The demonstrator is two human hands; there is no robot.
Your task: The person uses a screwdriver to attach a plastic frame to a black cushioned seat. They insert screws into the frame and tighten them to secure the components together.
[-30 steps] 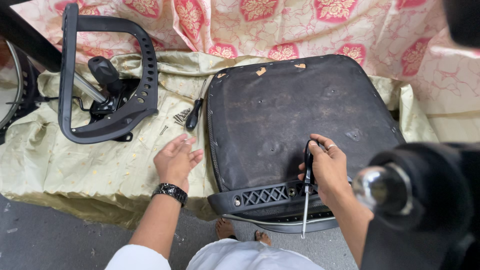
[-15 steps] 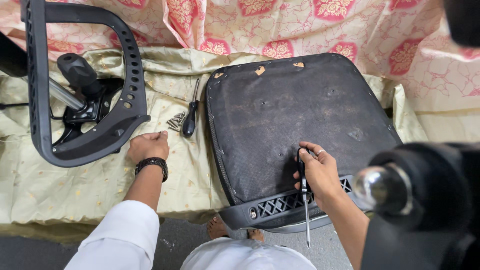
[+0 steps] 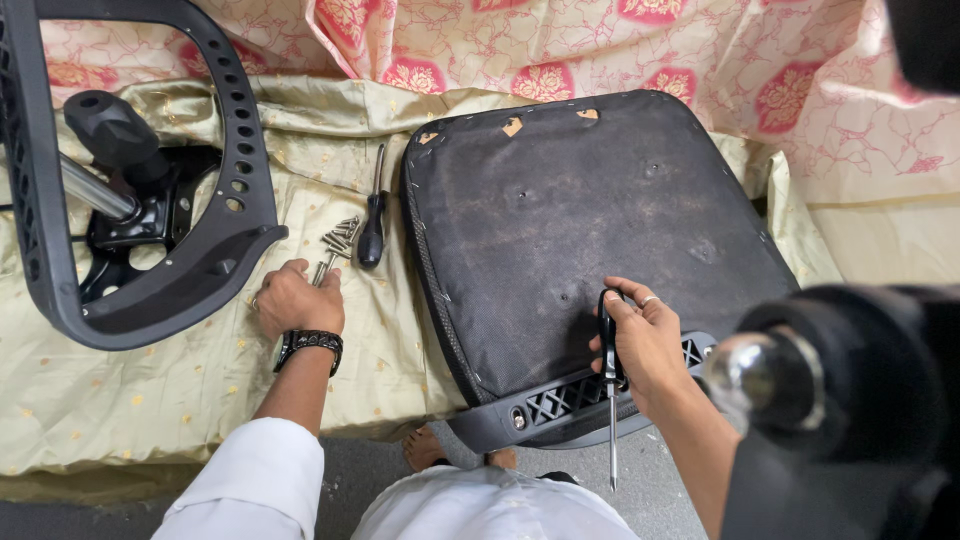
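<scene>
Head view: the left hand (image 3: 297,300) rests knuckles-up on the gold cloth (image 3: 150,400), its fingers curled down over the near end of a small pile of bolts (image 3: 338,240). Whether it has one pinched I cannot tell, since the fingertips are hidden. The bolts lie gathered in one heap, likely so they stay findable on the patterned cloth, just left of a spare screwdriver (image 3: 372,225) that lies beside the seat.

The right hand (image 3: 645,345) is closed around a screwdriver (image 3: 609,385), black handle in the fist and blade pointing down past the seat's front edge, held idle rather than applied. It rests on the upturned chair seat (image 3: 580,230), whose underside faces up so its screw holes are reachable.

The black backrest frame (image 3: 150,300) and the chair mechanism (image 3: 120,160) lie at far left, touching the left hand's side. A black chair part (image 3: 850,400) blurs the lower right.
</scene>
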